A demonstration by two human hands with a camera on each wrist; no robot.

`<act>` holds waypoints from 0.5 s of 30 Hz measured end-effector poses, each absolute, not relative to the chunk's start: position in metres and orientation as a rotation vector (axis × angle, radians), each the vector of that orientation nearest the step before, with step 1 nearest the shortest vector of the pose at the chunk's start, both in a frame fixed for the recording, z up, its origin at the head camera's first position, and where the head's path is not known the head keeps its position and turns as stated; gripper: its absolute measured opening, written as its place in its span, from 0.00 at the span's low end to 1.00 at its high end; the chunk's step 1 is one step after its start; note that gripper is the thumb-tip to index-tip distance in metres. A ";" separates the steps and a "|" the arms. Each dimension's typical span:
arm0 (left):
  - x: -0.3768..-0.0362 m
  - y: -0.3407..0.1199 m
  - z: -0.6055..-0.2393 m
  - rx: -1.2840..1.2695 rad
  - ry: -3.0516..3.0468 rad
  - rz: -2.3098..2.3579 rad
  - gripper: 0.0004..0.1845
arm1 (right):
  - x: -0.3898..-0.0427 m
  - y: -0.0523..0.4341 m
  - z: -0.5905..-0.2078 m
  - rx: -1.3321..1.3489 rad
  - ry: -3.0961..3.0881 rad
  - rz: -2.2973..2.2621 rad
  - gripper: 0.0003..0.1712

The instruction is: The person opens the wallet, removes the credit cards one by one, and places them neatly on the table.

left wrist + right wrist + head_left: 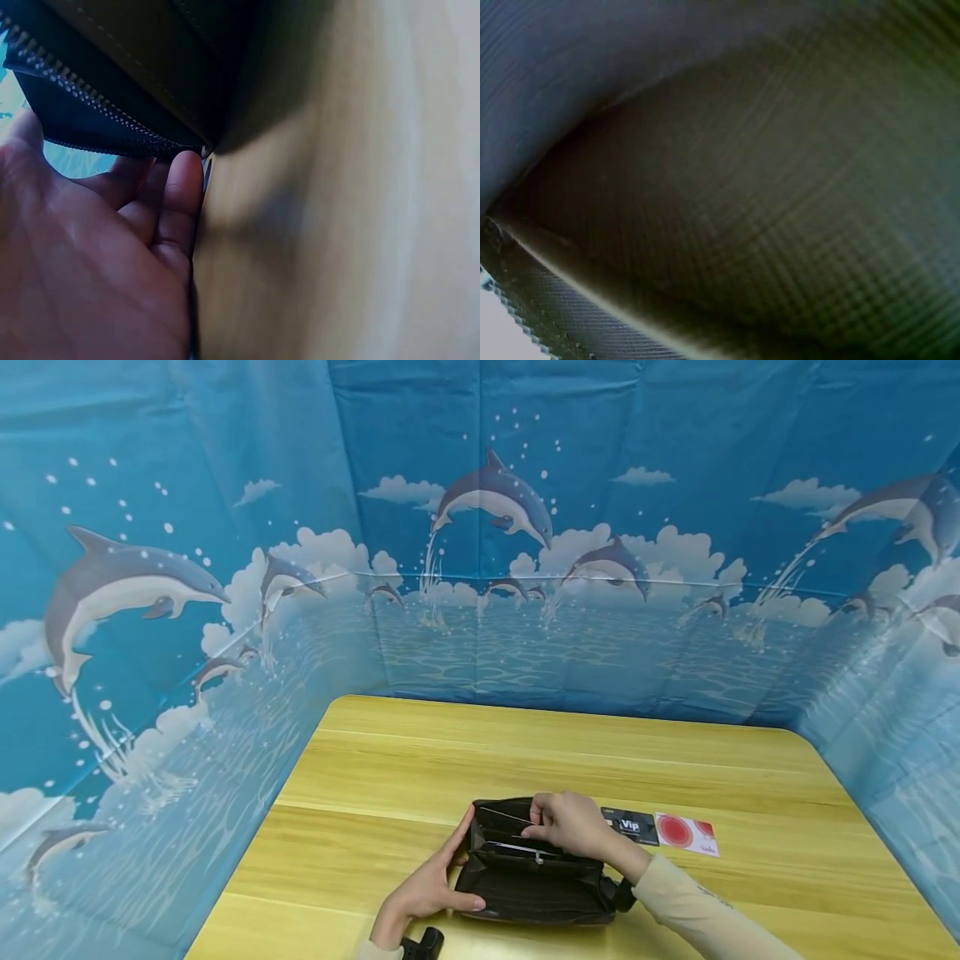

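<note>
Sleeves, cream, nearest in the head view; black wrist devices at both wrists. Left hand clamped on the left end of a dark zip-around wallet, thumb laid over the near panel, forefinger along the side. Wallet lies spread open on the wood-grain table, toward its near edge, which is out of frame.

Left wrist view adds what the head view hides: palm side of that hand, fingertips against the wallet's corner, metal zip teeth and a stitched seam.

Head view alone gives the inner compartments, a silver zip pull and a pale edge in the middle pocket. Right hand over the far compartments, fingers curled, thumb and forefinger together on a thin light-edged piece; card or divider, cannot tell. Right wrist view no help there: only ribbed lining close up, blurred, with zip teeth at lower left.

Right of the wallet, toward the table's right edge: black "Vip" card, partly behind the right hand, then a white-and-pink card with a red disc, just beside it.

Past the table's far edge, a dolphin-print backdrop, blue, with clouds and water.
</note>
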State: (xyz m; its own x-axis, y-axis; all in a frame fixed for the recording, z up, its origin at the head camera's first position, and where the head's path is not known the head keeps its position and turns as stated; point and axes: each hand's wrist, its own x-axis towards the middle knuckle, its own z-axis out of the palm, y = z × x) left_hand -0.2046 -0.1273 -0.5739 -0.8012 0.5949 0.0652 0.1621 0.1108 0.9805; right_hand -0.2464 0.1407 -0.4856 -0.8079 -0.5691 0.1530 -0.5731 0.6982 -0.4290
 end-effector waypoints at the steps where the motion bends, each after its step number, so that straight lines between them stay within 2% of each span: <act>1: -0.204 -0.127 -0.574 0.742 2.049 1.738 0.63 | -0.246 0.141 -0.486 0.969 -2.885 0.741 0.15; 15: -0.203 -0.128 -0.576 0.770 2.044 1.754 0.62 | -0.243 0.142 -0.483 1.007 -2.843 0.747 0.13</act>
